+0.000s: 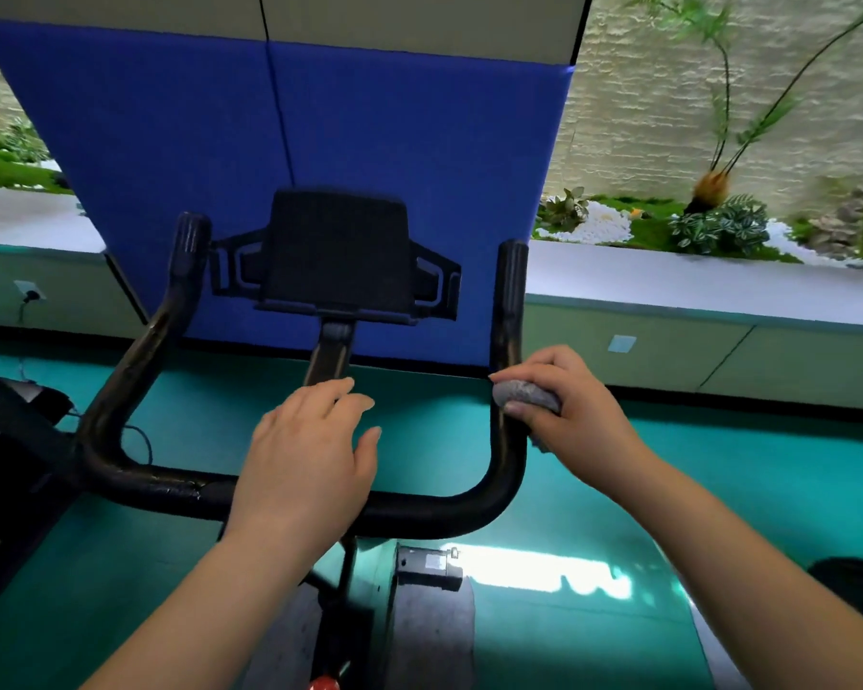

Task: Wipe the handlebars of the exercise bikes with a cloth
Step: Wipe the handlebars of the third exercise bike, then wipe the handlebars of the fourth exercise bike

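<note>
A grey cloth (526,396) is being gripped by the right hand (564,415) against the handlebar (506,311) (right upright); the left hand (310,455) is being held flat, fingers relaxed

Handlebar (160,483): black, glossy, with worn patches. Cloth (525,394): grey, speckled, matt weave. Partition panel (369,132): blue, felt-like fabric. Floor (718,465): smooth teal with sheen.

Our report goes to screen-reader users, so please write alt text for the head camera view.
A person's right hand holds a grey cloth wrapped on the right arm of a black exercise-bike handlebar, while the left hand hovers open over the crossbar. Beyond are a black tablet holder, a blue partition and a planter ledge.
</note>
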Motion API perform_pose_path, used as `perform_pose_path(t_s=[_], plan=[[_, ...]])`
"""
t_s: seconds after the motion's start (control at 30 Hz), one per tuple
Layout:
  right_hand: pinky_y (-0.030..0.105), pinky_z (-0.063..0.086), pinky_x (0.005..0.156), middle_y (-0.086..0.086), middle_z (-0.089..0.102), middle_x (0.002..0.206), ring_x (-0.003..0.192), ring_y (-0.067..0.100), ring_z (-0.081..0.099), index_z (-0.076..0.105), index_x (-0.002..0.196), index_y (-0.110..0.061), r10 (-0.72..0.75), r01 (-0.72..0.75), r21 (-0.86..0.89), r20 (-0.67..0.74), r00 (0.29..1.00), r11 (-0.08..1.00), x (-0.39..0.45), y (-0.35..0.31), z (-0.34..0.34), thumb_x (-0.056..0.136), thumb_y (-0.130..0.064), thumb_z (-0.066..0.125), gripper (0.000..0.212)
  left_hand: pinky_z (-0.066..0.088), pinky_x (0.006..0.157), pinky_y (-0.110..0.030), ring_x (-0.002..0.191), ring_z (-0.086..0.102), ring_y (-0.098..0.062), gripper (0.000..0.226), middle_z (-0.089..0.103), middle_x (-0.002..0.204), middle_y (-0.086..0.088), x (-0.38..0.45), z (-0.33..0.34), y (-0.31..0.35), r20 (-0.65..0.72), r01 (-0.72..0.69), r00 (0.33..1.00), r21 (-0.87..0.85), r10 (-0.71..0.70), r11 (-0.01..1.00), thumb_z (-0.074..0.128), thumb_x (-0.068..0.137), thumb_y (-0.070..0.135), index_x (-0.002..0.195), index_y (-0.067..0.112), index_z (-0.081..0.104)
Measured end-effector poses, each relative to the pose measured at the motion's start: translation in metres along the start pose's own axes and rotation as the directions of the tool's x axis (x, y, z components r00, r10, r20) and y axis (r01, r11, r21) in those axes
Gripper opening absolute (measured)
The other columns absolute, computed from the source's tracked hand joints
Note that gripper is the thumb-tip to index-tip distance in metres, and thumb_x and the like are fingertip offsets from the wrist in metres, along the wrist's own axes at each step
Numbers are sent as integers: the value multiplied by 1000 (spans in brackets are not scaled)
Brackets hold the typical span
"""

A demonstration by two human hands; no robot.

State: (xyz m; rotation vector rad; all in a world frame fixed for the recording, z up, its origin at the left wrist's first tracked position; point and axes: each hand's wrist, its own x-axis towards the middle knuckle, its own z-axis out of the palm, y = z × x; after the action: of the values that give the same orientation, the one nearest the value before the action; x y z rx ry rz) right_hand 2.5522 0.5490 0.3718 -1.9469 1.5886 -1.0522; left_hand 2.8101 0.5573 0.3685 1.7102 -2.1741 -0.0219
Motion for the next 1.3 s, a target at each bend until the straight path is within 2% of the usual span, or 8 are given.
perform_pose_path(t_s=[0.17, 0.4, 0.53, 0.73, 0.93, 1.0, 1.13, 1.3], plan=[[15, 48, 54, -6, 45, 97, 64, 9, 56, 68, 106, -26, 63, -56, 80, -88, 994, 995, -25, -4, -4, 84, -4, 67, 31, 44, 97, -39, 118, 54, -20, 33, 59, 128, 3, -3, 4, 18, -4, -159, 987, -69, 159, 985, 59, 88, 29, 119, 19, 63], [4, 42, 67, -4, 45, 97, 82, 2, 54, 66, 108, -29, 137, -135, 25, -154, 979, 991, -51, 45, -35, 84, -10, 68, 30, 37, 107, -35, 128, 46, -15, 44, 51, 138, 6, -5, 8, 68, 19, -252, 967, -71, 254, 965, 53, 93, 31, 136, 22, 50], [19, 50, 66, -4, 43, 96, 76, 19, 59, 65, 107, -30, 176, -176, 12, -124, 977, 984, -64, 86, -66, 85, -12, 68, 29, 30, 111, -36, 132, 44, -18, 48, 52, 139, 3, -6, 24, 121, 12, -317, 948, -6, 317, 948, 54, 92, 32, 139, 21, 47], [-1, 40, 64, 4, 44, 97, 82, 16, 52, 67, 111, -16, 76, -82, -84, -72, 994, 993, -64, 129, -123, 84, -10, 69, 28, 25, 113, -43, 134, 42, -25, 49, 54, 137, -3, -5, 63, 202, 29, -311, 950, 103, 310, 945, 62, 87, 30, 133, 16, 54], [-5, 36, 63, 8, 46, 103, 93, 15, 46, 66, 115, -16, 29, -36, -141, -48, 998, 989, -53, 151, -161, 85, -16, 69, 30, 0, 118, -34, 146, 10, -18, 57, 23, 157, 3, 3, 90, 254, 103, -250, 966, 128, 238, 960, 36, 99, 38, 151, 22, 18], [0, 36, 72, 6, 45, 102, 98, 18, 47, 67, 114, -18, 42, -52, -153, -67, 997, 987, -45, 161, -165, 84, -19, 70, 30, -1, 118, -34, 147, 7, -17, 59, 18, 158, 4, 11, 97, 264, 106, -227, 971, 136, 214, 964, 32, 100, 40, 152, 23, 11], [30, 41, 94, 2, 44, 99, 102, 27, 49, 69, 109, -19, 53, -77, -169, -137, 989, 983, -29, 185, -169, 81, -20, 72, 28, 1, 119, -36, 147, 5, -17, 61, 13, 159, 4, 36, 114, 276, 135, -175, 979, 144, 155, 974, 30, 100, 42, 153, 23, 6], [28, 38, 95, 0, 42, 102, 106, 26, 44, 69, 109, -20, 77, -109, -189, -170, 983, 976, 4, 210, -177, 84, -22, 70, 26, 2, 119, -38, 147, 1, -19, 63, 7, 160, 2, 81, 139, 280, 180, -147, 977, 159, 117, 976, 28, 101, 45, 153, 23, 1]])
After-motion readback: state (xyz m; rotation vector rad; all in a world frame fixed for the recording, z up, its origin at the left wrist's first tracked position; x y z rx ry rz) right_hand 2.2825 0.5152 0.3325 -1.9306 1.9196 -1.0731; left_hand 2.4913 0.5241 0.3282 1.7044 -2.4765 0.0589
